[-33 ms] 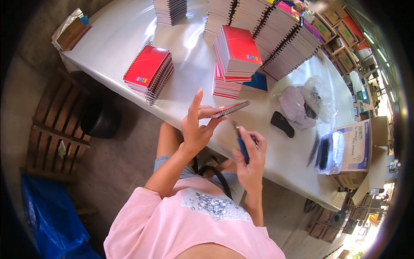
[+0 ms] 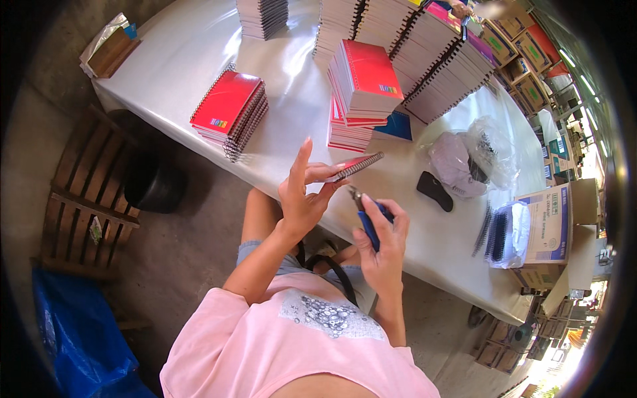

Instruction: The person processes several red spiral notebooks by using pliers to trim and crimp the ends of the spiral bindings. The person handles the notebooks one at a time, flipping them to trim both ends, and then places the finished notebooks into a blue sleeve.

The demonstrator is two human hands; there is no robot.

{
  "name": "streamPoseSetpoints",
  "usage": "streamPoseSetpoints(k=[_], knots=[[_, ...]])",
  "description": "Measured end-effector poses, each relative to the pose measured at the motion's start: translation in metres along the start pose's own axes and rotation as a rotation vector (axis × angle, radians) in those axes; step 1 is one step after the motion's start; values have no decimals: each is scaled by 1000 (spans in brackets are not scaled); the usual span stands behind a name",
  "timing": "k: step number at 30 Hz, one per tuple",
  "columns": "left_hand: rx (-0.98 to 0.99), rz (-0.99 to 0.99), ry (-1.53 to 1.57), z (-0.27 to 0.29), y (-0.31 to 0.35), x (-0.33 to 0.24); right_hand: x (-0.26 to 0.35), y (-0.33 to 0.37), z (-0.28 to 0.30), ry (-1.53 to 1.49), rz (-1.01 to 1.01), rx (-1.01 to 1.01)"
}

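Observation:
My left hand point(image 2: 302, 189) pinches a red spiral notebook point(image 2: 355, 164) between thumb and fingers, its forefinger stretched upward. The notebook is tilted, with its dark coil edge toward me. In my right hand point(image 2: 385, 242) is a pair of blue-handled pliers point(image 2: 367, 222), the jaws pointing up at the coil's lower side and slightly apart from it. To the left on the table lies a stack of red spiral notebooks point(image 2: 229, 99) with coils on. Beyond my hands, a taller stack of red-covered books point(image 2: 368, 69) rests beside a dark blue book point(image 2: 396, 126).
Tall rows of black-coiled notebooks point(image 2: 428, 73) stand at the back of the white table point(image 2: 285, 132). On the right are a clear plastic bag point(image 2: 494, 156), a black pouch-like object point(image 2: 434, 191), loose black coils point(image 2: 496, 235) and a carton point(image 2: 547, 222). A black stool point(image 2: 156, 182) stands left.
My right hand has moved the pliers slightly up and left, closer to the notebook's coil. The notebook has tilted a little, showing more of its red cover.

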State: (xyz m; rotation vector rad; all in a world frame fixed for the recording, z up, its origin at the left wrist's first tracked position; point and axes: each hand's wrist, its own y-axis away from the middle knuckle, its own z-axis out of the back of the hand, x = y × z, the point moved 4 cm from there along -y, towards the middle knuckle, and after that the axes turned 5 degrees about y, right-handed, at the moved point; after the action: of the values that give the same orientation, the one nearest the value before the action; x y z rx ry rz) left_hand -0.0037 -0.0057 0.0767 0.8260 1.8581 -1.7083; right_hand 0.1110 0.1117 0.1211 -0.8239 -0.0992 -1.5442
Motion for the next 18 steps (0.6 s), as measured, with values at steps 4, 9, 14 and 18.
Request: streamPoseSetpoints(k=[4, 9, 14, 18], knots=[[30, -65, -99, 5, 4, 3, 5, -3, -5, 97, -26, -26], [29, -87, -69, 6, 5, 3, -5, 2, -16, -264, -185, 148], [8, -138, 57, 7, 15, 15, -6, 20, -43, -1114, -563, 330], [-203, 265, 270, 6, 11, 14, -13, 18, -51, -1012, -542, 299]])
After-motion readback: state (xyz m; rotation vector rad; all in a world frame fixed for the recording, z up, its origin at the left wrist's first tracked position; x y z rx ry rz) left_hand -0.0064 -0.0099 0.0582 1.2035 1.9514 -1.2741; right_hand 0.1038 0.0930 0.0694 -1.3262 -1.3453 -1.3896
